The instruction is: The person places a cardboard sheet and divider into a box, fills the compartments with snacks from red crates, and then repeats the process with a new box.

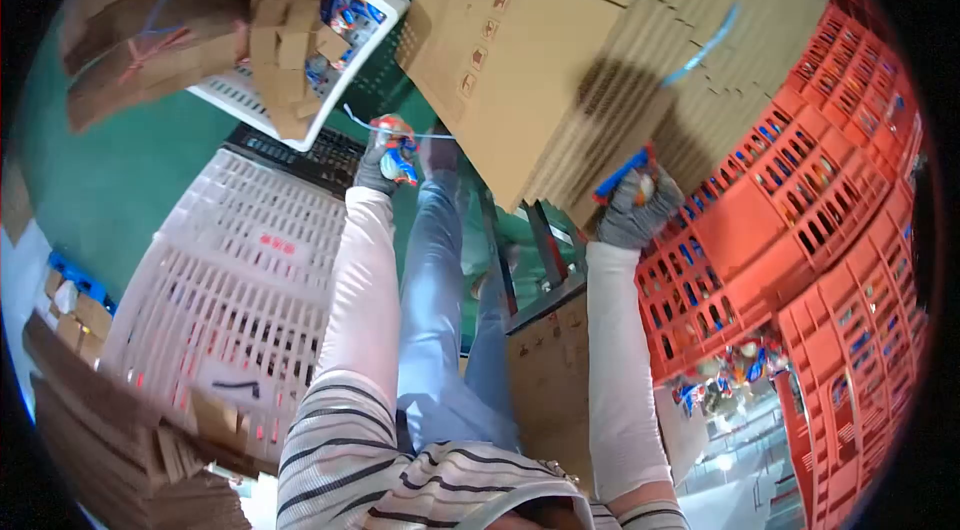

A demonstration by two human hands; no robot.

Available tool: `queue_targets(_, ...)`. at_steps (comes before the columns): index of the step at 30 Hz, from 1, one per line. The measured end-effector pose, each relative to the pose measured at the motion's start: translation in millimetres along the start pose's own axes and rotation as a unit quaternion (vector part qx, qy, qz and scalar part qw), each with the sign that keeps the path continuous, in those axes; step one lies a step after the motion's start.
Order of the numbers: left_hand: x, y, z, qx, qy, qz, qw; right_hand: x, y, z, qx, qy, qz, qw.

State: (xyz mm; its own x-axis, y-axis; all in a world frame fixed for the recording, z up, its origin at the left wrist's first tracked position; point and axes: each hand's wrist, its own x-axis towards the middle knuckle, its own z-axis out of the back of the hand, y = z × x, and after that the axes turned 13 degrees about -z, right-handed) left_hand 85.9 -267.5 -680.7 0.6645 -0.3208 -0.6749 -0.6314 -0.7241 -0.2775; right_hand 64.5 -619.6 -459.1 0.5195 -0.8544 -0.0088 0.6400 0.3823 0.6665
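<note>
My left hand (372,168), in a grey glove, is closed around a small red, blue and clear packet (397,158). A thin pale-blue strap (425,136) runs across that hand towards the cardboard. My right hand (640,212), also gloved in grey, is closed on a similar blue packet (624,176), partly hidden by the fingers. It is beside the lower edge of a big stack of flattened cardboard boxes (540,60). Another blue strap (705,45) lies across the stack's edges.
Red crates (740,270) full of small packets are stacked at the right. A white crate (345,90) with cardboard and packets stands at upper left, above an upturned-looking pale crate (250,260). Brown cardboard (95,430) lies lower left. A metal frame (548,302) is near my legs.
</note>
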Motion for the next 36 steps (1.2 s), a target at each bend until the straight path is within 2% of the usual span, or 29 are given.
queue_targets(1,-6,-14,-10,-0.077,0.010,0.028,0.997,3,2,1,-0.052,-0.003,-0.002,0.999)
queue_targets(2,-20,-27,-74,-0.083,-0.005,-0.084,0.993,7,7,2,-0.039,-0.010,-0.001,0.999)
queue_targets(3,-21,-34,-83,-0.106,-0.036,-0.121,0.986,13,12,4,-0.077,0.036,-0.051,0.995)
queue_targets(5,-45,-68,-171,-0.197,0.147,-0.088,0.965,23,30,17,-0.114,0.095,-0.108,0.983)
queue_targets(7,-56,-75,-211,-0.238,0.220,-0.117,0.939,23,43,24,-0.014,0.081,-0.187,0.979)
queue_targets(8,-62,-80,-236,-0.246,0.259,-0.091,0.930,22,64,34,0.002,0.074,-0.185,0.980)
queue_targets(9,-71,-85,-263,-0.252,0.297,-0.062,0.919,19,96,49,0.126,0.162,-0.254,0.945)
queue_targets(10,-85,-85,-287,-0.236,0.270,-0.048,0.932,15,123,64,0.247,0.246,-0.311,0.884)
queue_targets(11,-100,-81,-311,-0.196,0.288,-0.087,0.934,12,140,76,0.283,0.275,-0.250,0.884)
queue_targets(12,-111,-82,-334,-0.189,0.321,-0.063,0.926,11,160,90,0.317,0.298,-0.184,0.881)
queue_targets(13,-123,-82,-356,-0.182,0.355,-0.039,0.916,10,181,109,0.329,0.284,-0.174,0.884)
queue_targets(14,-146,-76,-397,-0.219,0.406,-0.044,0.886,10,209,137,0.355,0.365,-0.203,0.836)
queue_targets(15,-167,-77,-418,-0.172,0.406,-0.071,0.895,11,231,166,0.374,0.445,-0.228,0.781)
queue_targets(16,-185,-77,-438,-0.153,0.426,-0.063,0.889,15,245,191,0.381,0.439,-0.218,0.784)
queue_targets(18,-217,-79,-470,-0.130,0.456,-0.055,0.879,19,270,237,0.245,0.528,-0.101,0.807)
queue_targets(19,-231,-81,-483,-0.074,0.474,-0.067,0.875,15,280,264,0.250,0.523,-0.090,0.810)
queue_targets(21,-270,-84,-512,-0.016,0.499,-0.082,0.863,-1,298,320,0.196,0.450,0.083,0.868)
queue_targets(22,-294,-85,-529,0.048,0.531,-0.112,0.838,-12,308,353,0.141,0.442,0.100,0.881)
queue_targets(23,-318,-84,-546,0.112,0.561,-0.142,0.808,-26,310,373,0.145,0.433,0.108,0.883)
queue_targets(24,-339,-78,-559,0.117,0.583,-0.155,0.789,-40,314,392,0.121,0.335,0.234,0.905)
queue_targets(25,-350,-75,-561,0.120,0.592,-0.161,0.780,-54,315,411,0.095,0.226,0.353,0.903)
queue_targets(26,-355,-73,-556,0.146,0.586,-0.109,0.789,-68,311,428,0.025,0.205,0.378,0.903)
queue_targets(27,-368,-70,-557,0.173,0.577,-0.059,0.796,-77,306,438,0.031,0.197,0.387,0.900)
queue_targets(29,-417,-51,-555,0.174,0.557,-0.092,0.807,-96,292,456,0.022,0.043,0.453,0.890)
queue_targets(31,-483,-34,-575,0.234,0.547,-0.285,0.751,-116,281,484,0.045,0.019,0.455,0.889)
queue_targets(32,-500,-36,-577,0.277,0.578,-0.230,0.732,-126,271,499,0.080,0.019,0.470,0.879)
queue_targets(33,-514,-32,-579,0.276,0.582,-0.233,0.728,-136,262,514,0.113,0.020,0.484,0.867)
queue_targets(35,-539,-20,-581,0.359,0.664,-0.301,0.583,-156,247,541,0.152,-0.028,0.498,0.853)
queue_targets(36,-550,-13,-577,0.384,0.674,-0.271,0.570,-167,237,553,0.147,0.002,0.493,0.857)
